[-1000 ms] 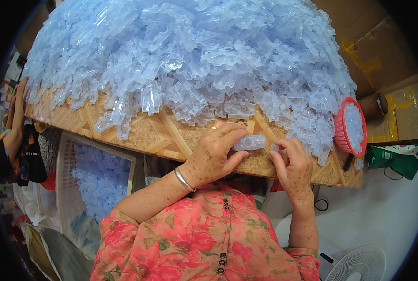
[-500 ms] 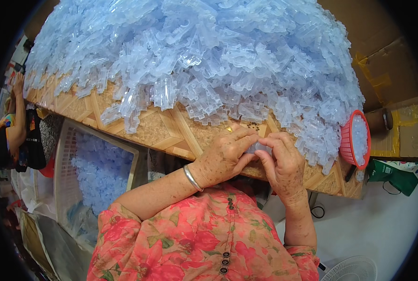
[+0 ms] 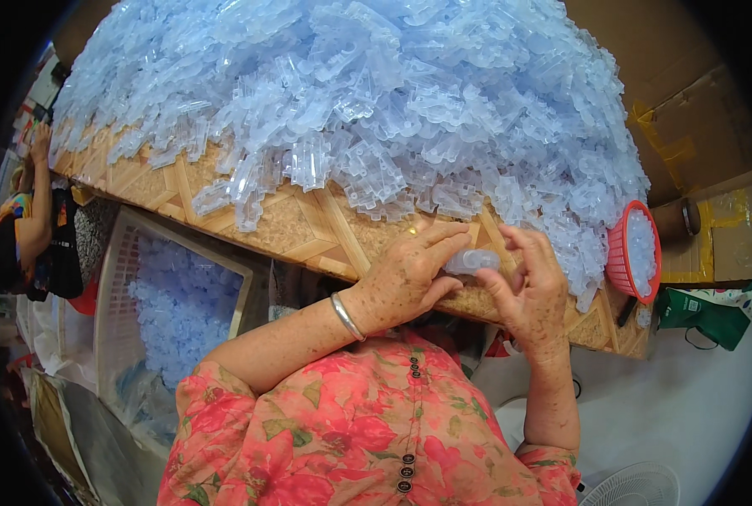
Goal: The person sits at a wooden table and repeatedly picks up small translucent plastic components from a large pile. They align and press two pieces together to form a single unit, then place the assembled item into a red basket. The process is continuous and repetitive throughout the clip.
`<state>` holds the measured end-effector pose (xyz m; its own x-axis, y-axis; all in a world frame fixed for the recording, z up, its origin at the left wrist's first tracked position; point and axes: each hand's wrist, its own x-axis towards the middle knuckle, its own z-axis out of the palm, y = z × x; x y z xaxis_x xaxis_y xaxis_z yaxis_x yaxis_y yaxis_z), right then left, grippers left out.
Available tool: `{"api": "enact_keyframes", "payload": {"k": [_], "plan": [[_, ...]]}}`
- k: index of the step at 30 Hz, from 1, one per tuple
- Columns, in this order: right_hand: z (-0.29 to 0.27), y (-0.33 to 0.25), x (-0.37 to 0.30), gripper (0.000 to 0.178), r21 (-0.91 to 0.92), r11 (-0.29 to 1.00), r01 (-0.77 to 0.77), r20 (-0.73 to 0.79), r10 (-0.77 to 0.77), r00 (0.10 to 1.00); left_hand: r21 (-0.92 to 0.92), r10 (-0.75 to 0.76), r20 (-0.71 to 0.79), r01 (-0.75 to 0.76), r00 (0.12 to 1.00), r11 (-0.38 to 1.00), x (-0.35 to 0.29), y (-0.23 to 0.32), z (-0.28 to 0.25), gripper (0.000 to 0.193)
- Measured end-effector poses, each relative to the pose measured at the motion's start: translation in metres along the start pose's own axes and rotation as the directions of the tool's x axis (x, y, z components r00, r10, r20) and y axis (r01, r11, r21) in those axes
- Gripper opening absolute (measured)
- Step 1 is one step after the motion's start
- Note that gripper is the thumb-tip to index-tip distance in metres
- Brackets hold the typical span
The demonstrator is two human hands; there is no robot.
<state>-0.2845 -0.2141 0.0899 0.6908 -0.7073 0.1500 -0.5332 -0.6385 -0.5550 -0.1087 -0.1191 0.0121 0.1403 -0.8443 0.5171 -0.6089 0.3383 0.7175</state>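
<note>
A small clear plastic piece (image 3: 472, 261) lies between my two hands, over the table's near edge. My left hand (image 3: 411, 275), with a silver bangle at the wrist and a gold ring, pinches its left end between fingers and thumb. My right hand (image 3: 531, 291) is on the other side with thumb and fingers spread apart. Its thumb tip is right by the piece; whether they touch I cannot tell. A huge heap of clear bluish plastic pieces (image 3: 350, 93) covers most of the table (image 3: 308, 228), its front edge just beyond my fingers.
A red basket (image 3: 619, 261) of small plastic pieces stands at the table's right end. Below the table on the left is a pale crate (image 3: 110, 295) full of similar pieces. A green bag (image 3: 705, 316) is at the right, below cardboard (image 3: 696, 118). Another person (image 3: 34, 219) is at far left.
My right hand has opened its pinch and drawn slightly right, uncovering the plastic piece. My left hand stays nearly in place. The whole view has shifted a little.
</note>
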Motion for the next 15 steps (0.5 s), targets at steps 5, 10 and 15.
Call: {"api": "enact_keyframes", "payload": {"k": [5, 10, 15], "plan": [[-0.001, 0.018, 0.001, 0.046, 0.055, 0.969, -0.242, 0.209, 0.226, 0.952, -0.098, -0.154, 0.042, 0.157, 0.987, 0.983, 0.000, 0.013, -0.011, 0.047], [-0.006, 0.025, 0.017, 0.041, 0.248, 0.821, -0.514, 0.516, 0.338, 0.787, -0.278, -0.263, 0.290, 0.344, 0.920, 0.897, 0.015, 0.007, -0.004, 0.036], [-0.004, 0.029, 0.026, 0.043, 0.375, 0.540, -0.754, 0.735, 0.323, 0.596, -0.349, -0.430, 0.554, 0.668, 0.712, 0.657, 0.034, 0.011, -0.011, 0.034]]}}
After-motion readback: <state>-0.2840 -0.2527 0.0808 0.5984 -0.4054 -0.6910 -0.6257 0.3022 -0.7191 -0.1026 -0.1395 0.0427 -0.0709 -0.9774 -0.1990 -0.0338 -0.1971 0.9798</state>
